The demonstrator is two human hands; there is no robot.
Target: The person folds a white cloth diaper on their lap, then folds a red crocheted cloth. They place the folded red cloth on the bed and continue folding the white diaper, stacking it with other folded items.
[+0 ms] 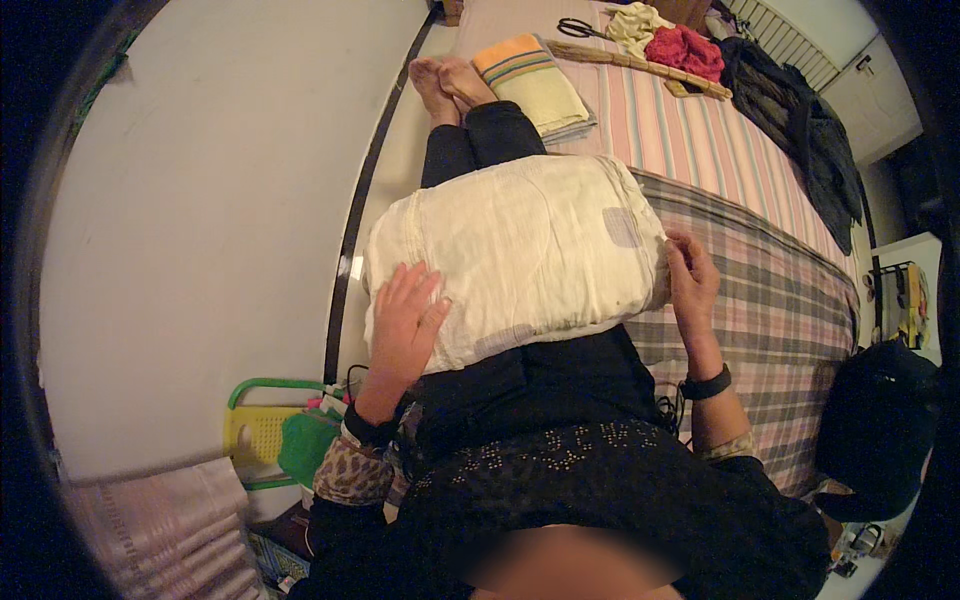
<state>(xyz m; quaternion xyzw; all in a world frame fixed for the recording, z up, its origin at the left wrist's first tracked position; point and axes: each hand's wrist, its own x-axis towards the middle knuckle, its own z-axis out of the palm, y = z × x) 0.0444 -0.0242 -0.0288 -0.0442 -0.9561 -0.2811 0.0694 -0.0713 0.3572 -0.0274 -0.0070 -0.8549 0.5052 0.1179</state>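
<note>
Across my outstretched legs lies a plump, cream-coloured pillow (520,250). Its cloth cover is wrinkled and carries a greyish square patch near the right end. My left hand (408,310) rests flat on the pillow's left part, fingers stretched out. At the right end, my right hand (692,280) has its fingers bent and pressed together on the edge of the cover; the fingertips are partly hidden against the cloth.
Beyond the pillow, a folded yellow-and-orange towel (530,85) lies beside my feet. A striped sheet (690,145) and a plaid blanket (750,290) cover the bed. Black scissors (582,28), a red cloth (685,52) and dark clothing (800,130) lie farther off. A green-and-yellow chair (258,430) stands left.
</note>
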